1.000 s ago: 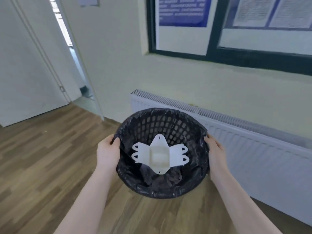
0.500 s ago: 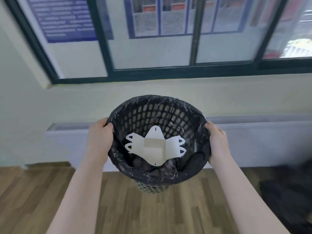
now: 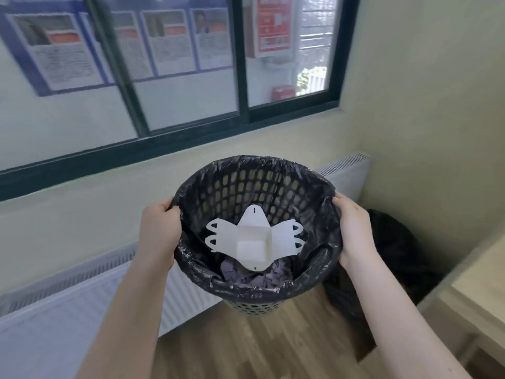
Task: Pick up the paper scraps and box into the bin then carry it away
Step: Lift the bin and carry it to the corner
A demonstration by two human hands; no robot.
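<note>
Swung toward a corner, bin (image 3: 254, 291) shows flattened white box (image 3: 252, 239) inside.

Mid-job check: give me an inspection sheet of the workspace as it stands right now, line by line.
Surface: wood-look floor, bare where visible.
Job's things: black mesh bin with a dark liner, held off the floor; flattened white box lies inside on top of the purplish paper scraps.
Clutter: a dark bag-like heap in the corner on the right; too blurred to identify.
Grippers: left hand and right hand each grip opposite sides of the bin rim.
Cables: nothing seen.
Surroundings: white radiator along the wall, dark-framed window with posters behind the glass, pale table edge at right.
</note>
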